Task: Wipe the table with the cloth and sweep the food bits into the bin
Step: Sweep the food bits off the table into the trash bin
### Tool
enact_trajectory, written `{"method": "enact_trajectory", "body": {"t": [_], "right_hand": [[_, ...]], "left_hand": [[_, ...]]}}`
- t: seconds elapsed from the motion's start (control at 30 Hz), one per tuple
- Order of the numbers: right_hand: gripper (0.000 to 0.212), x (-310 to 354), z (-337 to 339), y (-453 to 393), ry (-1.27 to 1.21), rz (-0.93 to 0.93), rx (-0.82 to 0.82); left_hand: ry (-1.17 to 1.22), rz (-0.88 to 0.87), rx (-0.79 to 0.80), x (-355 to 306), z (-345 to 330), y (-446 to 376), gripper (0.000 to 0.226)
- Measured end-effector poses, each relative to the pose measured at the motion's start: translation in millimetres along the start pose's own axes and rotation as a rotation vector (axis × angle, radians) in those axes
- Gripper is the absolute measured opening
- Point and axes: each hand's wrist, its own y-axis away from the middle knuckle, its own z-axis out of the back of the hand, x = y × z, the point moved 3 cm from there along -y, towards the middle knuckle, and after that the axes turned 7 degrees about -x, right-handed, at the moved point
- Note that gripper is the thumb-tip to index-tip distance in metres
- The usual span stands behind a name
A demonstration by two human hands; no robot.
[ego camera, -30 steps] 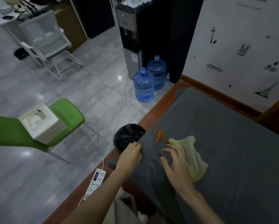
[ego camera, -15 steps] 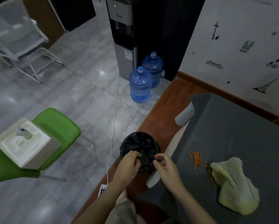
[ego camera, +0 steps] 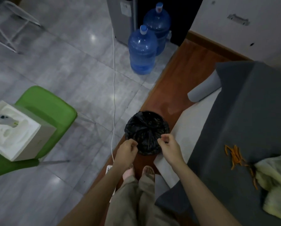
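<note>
A round bin point(ego camera: 147, 128) lined with a black bag stands on the wooden floor strip, just left of the table. My left hand point(ego camera: 126, 151) and my right hand point(ego camera: 170, 149) both pinch the bag's near rim, a little apart from each other. The table point(ego camera: 250, 111) is covered in dark grey fabric. Several orange food strips point(ego camera: 235, 154) lie near its left edge. A crumpled yellow-green cloth point(ego camera: 276, 181) lies right beside them, touching the nearest strips, with no hand on it.
Two blue water bottles point(ego camera: 142, 51) stand by a dispenser point(ego camera: 120, 17) at the back. A green chair point(ego camera: 47, 108) carrying a white box point(ego camera: 14, 129) is at the left. A white cable point(ego camera: 113, 79) runs to a power strip point(ego camera: 108, 168) beside my feet.
My right hand left the cloth and the table and joined my left hand at the bin bag's rim. The view has tilted down onto the bin.
</note>
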Motion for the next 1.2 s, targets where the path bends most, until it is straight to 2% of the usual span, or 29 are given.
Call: {"method": "enact_trajectory", "body": {"t": [0.2,0.33,0.5,0.63,0.7,0.9,1.03,1.13,1.2], "right_hand": [[0.026,-76.3,-84.8,-68.3,0.064,-0.275,-0.134],[0.042,-126.0,-122.1,-121.1,0.072,-0.331,-0.161],[0.063,-200.4,-125.3,-185.8,0.11,-0.519,-0.302],[0.075,-229.6,-134.7,-214.3,0.119,-0.569,-0.291],[0.077,-234.4,-140.1,-223.1,0.11,-0.552,-0.26],[0.069,-238.8,-140.6,-232.4,0.069,-0.569,-0.233],[0.078,-217.3,-138.7,-227.3,0.029,-0.576,-0.195],[0.06,-174.1,-122.3,-189.6,0.087,-0.535,-0.192],[0.063,-151.5,-110.1,-160.3,0.162,-0.497,-0.225]], "left_hand": [[0.072,0.105,0.003,63.0,-53.8,-59.8,0.019],[-0.017,0.16,-0.023,119.0,-92.8,-102.3,0.019],[-0.041,0.291,-0.208,171.4,-124.3,-145.1,0.014],[0.002,0.392,-0.223,198.6,-152.6,-163.7,0.029],[0.021,0.431,-0.184,205.8,-165.2,-167.9,0.033],[0.064,0.354,-0.162,201.0,-172.0,-168.9,0.031],[0.085,0.358,-0.26,183.9,-129.1,-159.0,0.027],[0.082,0.319,-0.307,158.2,-79.6,-131.8,0.017],[0.136,0.318,-0.324,139.5,-45.6,-106.0,0.016]]}}
